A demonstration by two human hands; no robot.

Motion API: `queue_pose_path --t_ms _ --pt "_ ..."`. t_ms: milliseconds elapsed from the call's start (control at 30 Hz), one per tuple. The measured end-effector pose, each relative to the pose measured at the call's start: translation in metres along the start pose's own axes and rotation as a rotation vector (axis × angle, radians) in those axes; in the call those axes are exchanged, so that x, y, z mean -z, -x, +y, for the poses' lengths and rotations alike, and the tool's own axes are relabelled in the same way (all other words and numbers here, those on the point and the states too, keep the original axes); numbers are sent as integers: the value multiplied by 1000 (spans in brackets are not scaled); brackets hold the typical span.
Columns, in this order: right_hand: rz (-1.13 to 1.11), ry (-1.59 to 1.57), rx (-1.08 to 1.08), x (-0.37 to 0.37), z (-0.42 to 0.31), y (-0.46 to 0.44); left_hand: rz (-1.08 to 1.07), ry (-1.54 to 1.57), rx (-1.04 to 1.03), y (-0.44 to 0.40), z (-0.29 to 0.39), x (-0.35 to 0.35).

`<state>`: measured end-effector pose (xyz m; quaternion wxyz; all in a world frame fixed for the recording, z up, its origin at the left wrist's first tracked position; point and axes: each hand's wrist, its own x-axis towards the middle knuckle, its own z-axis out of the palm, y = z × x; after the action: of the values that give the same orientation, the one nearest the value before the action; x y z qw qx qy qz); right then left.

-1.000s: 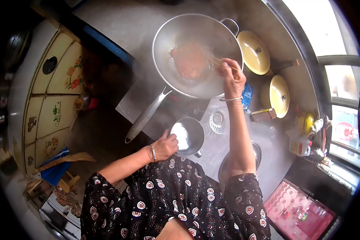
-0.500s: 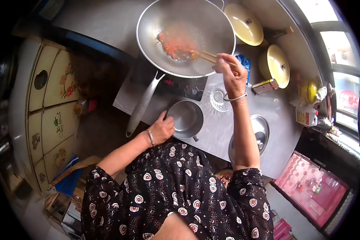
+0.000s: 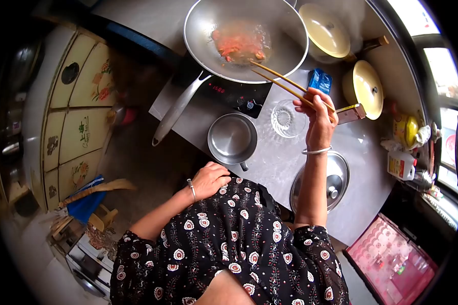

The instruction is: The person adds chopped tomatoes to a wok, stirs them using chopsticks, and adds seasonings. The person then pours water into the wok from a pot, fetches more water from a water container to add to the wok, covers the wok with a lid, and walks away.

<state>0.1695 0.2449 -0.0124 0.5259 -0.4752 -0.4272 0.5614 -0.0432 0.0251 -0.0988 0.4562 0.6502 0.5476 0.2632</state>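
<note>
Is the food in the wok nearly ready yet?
Started, not finished! The cooker's red numbers are lit, and red food is already in the wok. Now the right hand holds chopsticks, tips near the food. Probably left: finish cooking, then scoop it out, because the food is in the wok and the glass dish looks empty. I can't tell if it's cooked through.

A kitchen: a wok (image 3: 285,53) on a lit cooktop (image 3: 231,94), pots (image 3: 364,90) and a lid (image 3: 335,184) on the counter (image 3: 285,152).
</note>
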Motion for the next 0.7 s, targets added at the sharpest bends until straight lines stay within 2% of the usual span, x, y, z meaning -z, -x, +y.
queue_pose_path --t_ms 100,167,233,333,433,467,567,700 --pt "3 -55 4 13 -2 8 -14 48 202 -6 -5 -24" --pt "21 -17 -4 21 1 7 -160 225 365 -19 -3 -23" --pt "32 -7 8 27 -1 6 -182 404 423 -21 -15 -38" --pt "47 -33 20 33 -9 9 -179 869 466 -26 -16 -54" --pt "19 -43 27 41 -9 10 -250 991 432 -30 -17 -70" --pt "10 -43 27 42 -9 11 -232 1117 386 -30 -16 -75" --pt "-7 -42 28 44 -10 11 -136 1066 515 -27 -12 -74" --pt "-15 -50 28 44 -11 12 -46 851 444 -26 -15 -67"
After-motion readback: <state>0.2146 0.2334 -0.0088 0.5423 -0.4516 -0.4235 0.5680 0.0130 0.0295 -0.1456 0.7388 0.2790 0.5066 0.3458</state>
